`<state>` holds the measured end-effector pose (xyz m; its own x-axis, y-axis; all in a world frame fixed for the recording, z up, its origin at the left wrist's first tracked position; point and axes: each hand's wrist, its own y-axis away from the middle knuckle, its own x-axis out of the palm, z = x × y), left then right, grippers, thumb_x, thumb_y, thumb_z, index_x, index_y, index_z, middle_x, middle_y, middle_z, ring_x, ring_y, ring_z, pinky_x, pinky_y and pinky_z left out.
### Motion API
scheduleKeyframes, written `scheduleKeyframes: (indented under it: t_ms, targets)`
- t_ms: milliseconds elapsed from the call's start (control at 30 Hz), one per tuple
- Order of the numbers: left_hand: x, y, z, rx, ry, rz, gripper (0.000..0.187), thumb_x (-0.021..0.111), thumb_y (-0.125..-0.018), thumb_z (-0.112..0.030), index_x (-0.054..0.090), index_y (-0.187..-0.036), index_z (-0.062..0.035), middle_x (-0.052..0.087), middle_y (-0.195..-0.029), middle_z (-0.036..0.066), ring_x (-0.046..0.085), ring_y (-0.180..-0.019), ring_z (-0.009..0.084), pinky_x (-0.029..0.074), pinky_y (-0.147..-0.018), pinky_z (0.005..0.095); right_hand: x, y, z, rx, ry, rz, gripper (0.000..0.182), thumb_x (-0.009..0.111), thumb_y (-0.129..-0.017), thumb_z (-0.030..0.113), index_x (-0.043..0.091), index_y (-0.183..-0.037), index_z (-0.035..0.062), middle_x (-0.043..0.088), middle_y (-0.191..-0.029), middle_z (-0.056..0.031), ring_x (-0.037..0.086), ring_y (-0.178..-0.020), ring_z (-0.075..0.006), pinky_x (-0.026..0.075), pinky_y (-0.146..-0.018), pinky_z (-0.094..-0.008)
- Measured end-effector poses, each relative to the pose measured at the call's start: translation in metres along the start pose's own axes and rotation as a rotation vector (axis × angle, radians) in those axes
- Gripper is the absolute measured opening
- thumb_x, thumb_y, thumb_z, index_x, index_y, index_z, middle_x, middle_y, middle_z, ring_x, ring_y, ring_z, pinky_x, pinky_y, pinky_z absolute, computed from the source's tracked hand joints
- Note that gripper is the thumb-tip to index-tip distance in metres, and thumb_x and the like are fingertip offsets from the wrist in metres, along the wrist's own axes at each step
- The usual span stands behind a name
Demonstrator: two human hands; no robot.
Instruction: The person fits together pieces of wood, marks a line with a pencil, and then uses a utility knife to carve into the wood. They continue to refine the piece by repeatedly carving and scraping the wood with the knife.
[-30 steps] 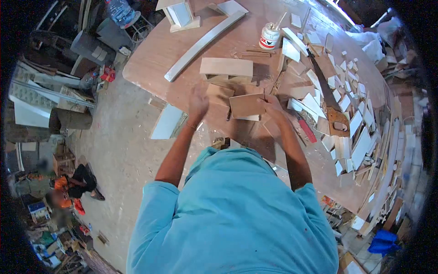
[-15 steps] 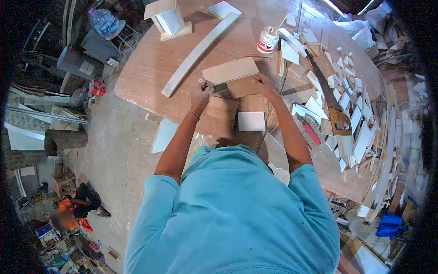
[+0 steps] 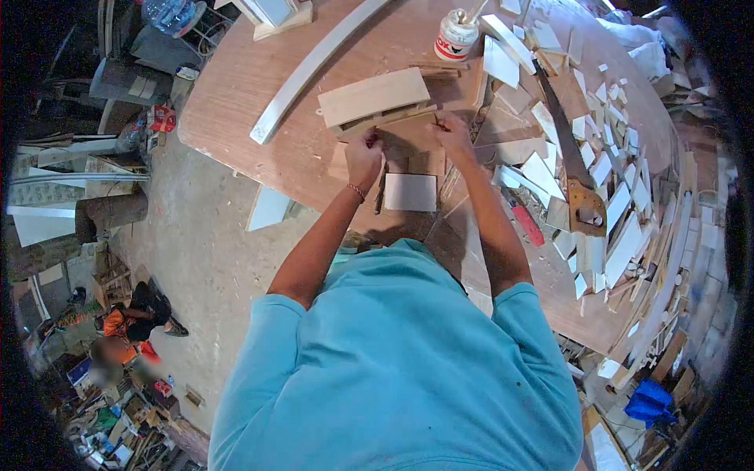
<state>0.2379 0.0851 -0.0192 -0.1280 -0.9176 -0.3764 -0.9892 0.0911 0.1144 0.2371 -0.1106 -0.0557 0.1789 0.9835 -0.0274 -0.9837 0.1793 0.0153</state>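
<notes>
A small wooden box (image 3: 375,98) lies on the table just beyond my hands. Between my hands is a thin brown wood panel (image 3: 407,141), tilted, its far edge close to the box. My left hand (image 3: 364,163) pinches the panel's left end, while my right hand (image 3: 454,140) has its fingers closed at the right end. Nearer my body are a white rectangular piece (image 3: 411,193) and a thin dark stick-like item (image 3: 381,195). A white jar with a red label (image 3: 457,35) stands beyond, a stick poking out of it.
A handsaw (image 3: 572,161) and many white offcuts (image 3: 624,192) cover the table's right side, near a red-handled tool (image 3: 526,224). A long curved strip (image 3: 306,74) lies at left. On the floor at lower left sits another person (image 3: 129,322).
The panel has come away from the box and tilted toward me. The box now rests on the table without my hands on it. The view has shifted slightly.
</notes>
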Motion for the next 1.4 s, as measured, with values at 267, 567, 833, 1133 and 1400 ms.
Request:
scheduleKeyframes:
  t_ms: [267,567,833,1133,1400]
  targets:
    - [0.026,-0.024,0.016,0.012,0.109,-0.301,0.02,0.051,-0.069,-0.003,0.061,-0.084,0.0042,0.063,-0.075,0.013,0.059,-0.07,0.0169,0.044,-0.066,0.0272,0.009,-0.007,0.019,-0.014,0.449,-0.307,0.024,0.07,-0.064,0.015,0.062,-0.081,0.0011,0.061,-0.072,-0.0076,0.057,-0.067,-0.0157,0.045,-0.064,-0.0265]
    - [0.026,-0.025,0.004,-0.119,0.414,-0.337,0.018,0.052,-0.064,0.006,0.06,-0.08,0.003,0.059,-0.074,0.004,0.053,-0.067,0.0102,0.042,-0.062,0.0222,0.018,-0.019,-0.003,-0.069,0.316,-0.394,0.024,0.069,-0.063,0.012,0.062,-0.084,0.0007,0.062,-0.079,-0.0135,0.059,-0.072,-0.0234,0.046,-0.067,-0.0319]
    - [0.027,-0.033,0.016,-0.092,0.595,-0.371,0.014,0.056,-0.068,0.005,0.059,-0.082,0.0039,0.059,-0.078,0.005,0.052,-0.069,0.0102,0.042,-0.064,0.0217,0.025,-0.019,0.0,-0.082,0.209,-0.426,0.022,0.069,-0.064,0.012,0.062,-0.081,0.0007,0.062,-0.078,-0.012,0.059,-0.071,-0.0235,0.045,-0.068,-0.0317]
    - [0.032,-0.035,0.012,-0.128,0.485,-0.45,0.012,0.059,-0.072,0.0,0.058,-0.083,0.0054,0.059,-0.078,0.006,0.053,-0.068,0.0123,0.042,-0.064,0.0222,0.026,-0.023,-0.002,-0.06,0.187,-0.442,0.018,0.068,-0.064,0.012,0.062,-0.077,0.0003,0.062,-0.074,-0.0121,0.06,-0.067,-0.0206,0.047,-0.064,-0.0296]
    - [0.029,-0.032,0.014,-0.103,0.578,-0.378,0.012,0.057,-0.075,-0.002,0.058,-0.084,0.0061,0.059,-0.079,0.006,0.052,-0.07,0.0115,0.041,-0.063,0.0221,0.028,-0.022,0.0,-0.121,0.262,-0.495,0.017,0.069,-0.063,0.01,0.062,-0.076,0.0018,0.063,-0.073,-0.0099,0.06,-0.066,-0.019,0.048,-0.064,-0.0287]
